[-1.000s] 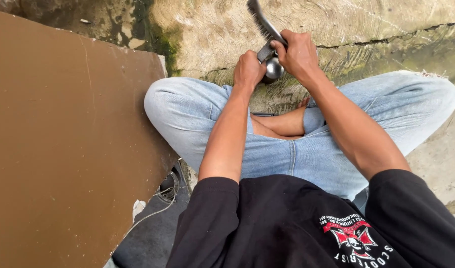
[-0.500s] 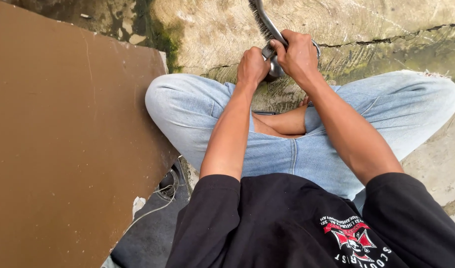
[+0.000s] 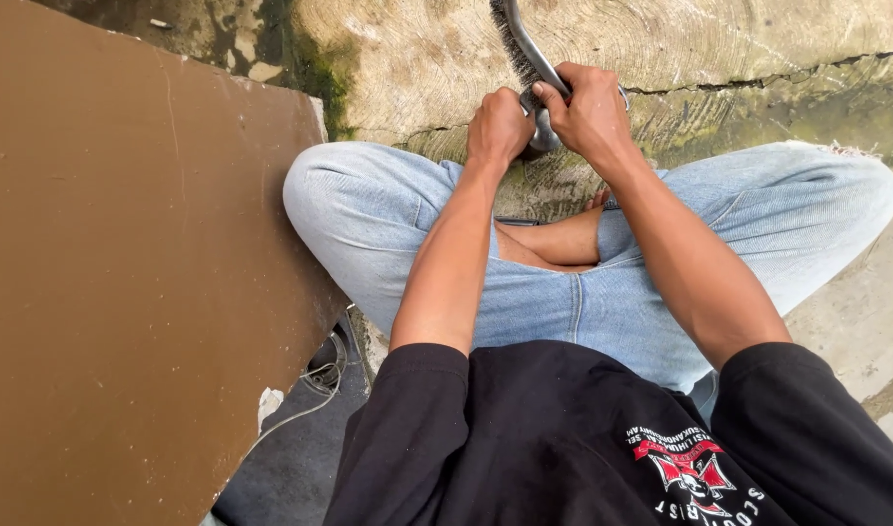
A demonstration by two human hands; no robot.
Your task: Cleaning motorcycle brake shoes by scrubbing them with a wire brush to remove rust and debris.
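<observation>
Seated cross-legged before a pale, cracked stone slab [image 3: 719, 49], the person keeps both the left hand [image 3: 498, 127] and right hand [image 3: 588, 109] clamped on the grey curved-handled wire brush [image 3: 524, 49], seemingly to press its bristles firmly against the far stone.

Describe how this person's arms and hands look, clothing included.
Both arms are bare from above the elbow down. Each ends in a short black sleeve of a black T-shirt with a red and white chest print. The left hand and right hand are bare: no gloves, rings, watch or bands visible.
</observation>
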